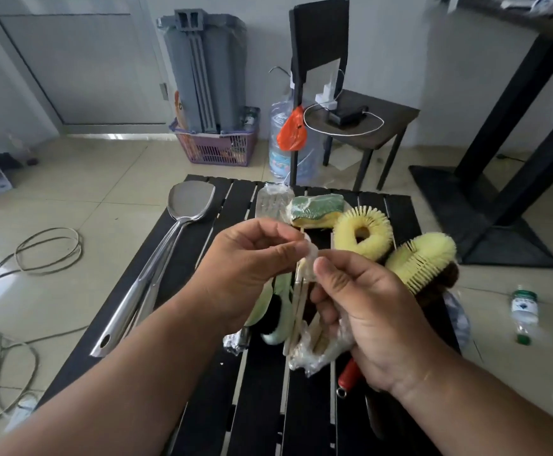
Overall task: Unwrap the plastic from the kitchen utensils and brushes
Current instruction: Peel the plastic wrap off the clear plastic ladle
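The black table [202,373] fills the lower centre of the frame. Above its middle, both hands work on a bundle of wooden sticks [298,301], long axis running from lower centre up to frame centre, top end up. The right hand [367,311] grips the bundle and its loosened plastic [317,350]; the left hand [252,258] pinches the film at the tip [309,255]. Unwrapping looks midway; next, I judge, the film needs pulling off the top end.
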